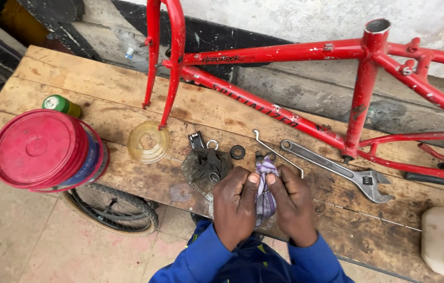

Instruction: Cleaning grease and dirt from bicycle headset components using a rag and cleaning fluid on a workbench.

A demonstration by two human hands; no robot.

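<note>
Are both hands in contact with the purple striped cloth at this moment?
Touching. The head view shows the left hand and right hand pressed together around the purple striped cloth, fingertips pinching its upper part, with no gap visible.

You wear bright blue long sleeves, cuffs ending at both wrists. Your left hand (236,207) and right hand (294,205) are bare, without gloves; dark blue clothing with a yellow-green trim shows beneath.

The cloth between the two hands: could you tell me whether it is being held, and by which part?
Yes. Both the left hand and the right hand pinch the striped purple cloth at its bunched middle, thumbs pressed together on it.
</note>
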